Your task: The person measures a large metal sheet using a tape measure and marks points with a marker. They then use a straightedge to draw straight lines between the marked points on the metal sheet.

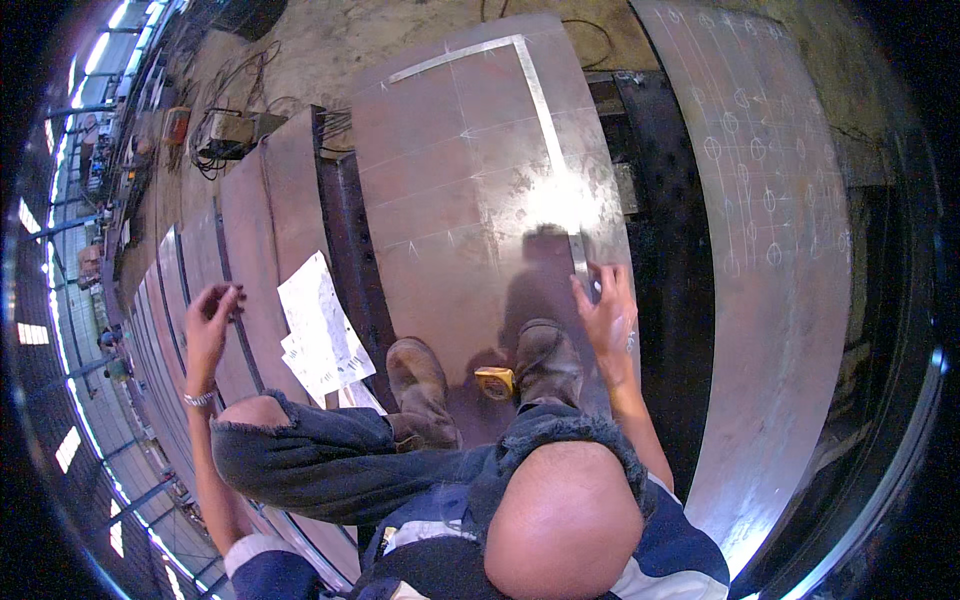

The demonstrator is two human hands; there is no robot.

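A large L-shaped steel square (pixel 543 125) lies flat on a marked steel plate (pixel 430 170) in front of me. My right hand (pixel 610 310) is at the near end of its long arm, thumb and fingers closed around that end. A small pale spot shows between those fingers; I cannot tell what it is. My left hand (pixel 210 318) is raised at the left, beyond the papers, with its fingers bent together. Whether something small is pinched there cannot be made out. A yellow tape measure (pixel 494 382) sits on the plate between my boots (pixel 547 360).
White paper sheets (pixel 325 325) lie left of my boots. Another steel plate (pixel 765 230) with chalked circles and lines stands to the right, across a dark gap (pixel 660 270). More plates (pixel 265 210) line the left. A machine with cables (pixel 228 132) is on the floor at far left.
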